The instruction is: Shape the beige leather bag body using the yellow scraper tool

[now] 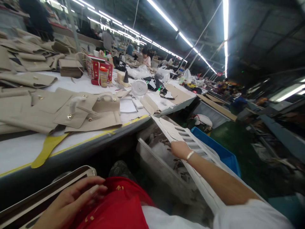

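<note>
My right hand point(181, 150) is closed at the near edge of a long white slatted panel point(170, 128), which slants from the table's edge toward my right side. What its fingertips do behind that edge is hidden. Low in the view, my left hand point(79, 197) has its fingers stretched out over the red apron point(119, 203) on my lap, holding nothing. Beside it on the left runs a long tray-like piece point(59, 181) with a pale rim and dark inside. Beige bag pieces point(102, 117) with gold fittings and padded handles lie on the table.
The white-topped table point(85, 140) carries a yellow strap-like piece point(49, 151), a small round fan point(139, 87), a red box point(95, 68) and a bottle point(103, 77). Below the table's right end stands a translucent bin point(154, 162); beyond the panel is a blue crate point(224, 151). People work farther back.
</note>
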The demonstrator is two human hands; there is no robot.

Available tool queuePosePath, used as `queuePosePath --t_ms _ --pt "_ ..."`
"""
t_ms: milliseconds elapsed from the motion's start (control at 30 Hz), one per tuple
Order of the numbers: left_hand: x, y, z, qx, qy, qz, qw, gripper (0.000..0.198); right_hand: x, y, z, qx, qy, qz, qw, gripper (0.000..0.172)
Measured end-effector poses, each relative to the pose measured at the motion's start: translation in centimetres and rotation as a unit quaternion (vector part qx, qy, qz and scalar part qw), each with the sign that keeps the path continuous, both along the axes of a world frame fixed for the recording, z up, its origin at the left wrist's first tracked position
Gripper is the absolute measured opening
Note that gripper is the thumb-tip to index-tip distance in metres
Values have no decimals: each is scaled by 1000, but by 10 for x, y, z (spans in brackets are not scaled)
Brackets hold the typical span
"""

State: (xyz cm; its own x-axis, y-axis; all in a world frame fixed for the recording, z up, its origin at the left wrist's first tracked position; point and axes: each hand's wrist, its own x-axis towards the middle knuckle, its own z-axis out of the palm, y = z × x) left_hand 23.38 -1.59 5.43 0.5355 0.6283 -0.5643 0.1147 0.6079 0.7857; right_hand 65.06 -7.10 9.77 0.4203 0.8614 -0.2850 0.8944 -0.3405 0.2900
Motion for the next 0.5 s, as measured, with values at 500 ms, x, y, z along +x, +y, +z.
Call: queuePosePath --t_ms 500 --pt "128 -10 -64 151 80 -255 952 57 -130 -167 -156 -32 112 60 991 62"
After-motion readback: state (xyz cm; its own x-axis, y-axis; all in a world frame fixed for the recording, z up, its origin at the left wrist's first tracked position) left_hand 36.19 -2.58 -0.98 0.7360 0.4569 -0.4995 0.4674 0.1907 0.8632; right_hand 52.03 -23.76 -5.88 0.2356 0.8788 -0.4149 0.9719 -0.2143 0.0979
